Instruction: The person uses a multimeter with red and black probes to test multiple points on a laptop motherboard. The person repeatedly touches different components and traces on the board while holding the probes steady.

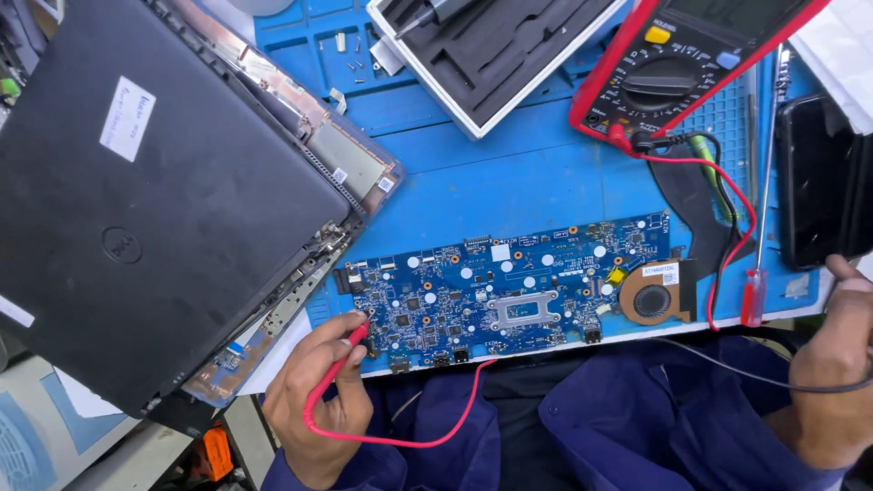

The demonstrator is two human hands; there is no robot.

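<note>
Nearby, laptop (155, 200) beside circuit board (509, 286).

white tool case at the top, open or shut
Open: the white tool case shows its dark foam insert with empty slots, and a tool lies in one slot.

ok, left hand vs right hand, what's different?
The left hand pinches a red probe, tip on the left end of the blue circuit board; the right hand has a black lead running to it and touches a black phone-like slab. Left is near the closed laptop; right is at the mat's right edge. Both wear blue sleeves.
</note>
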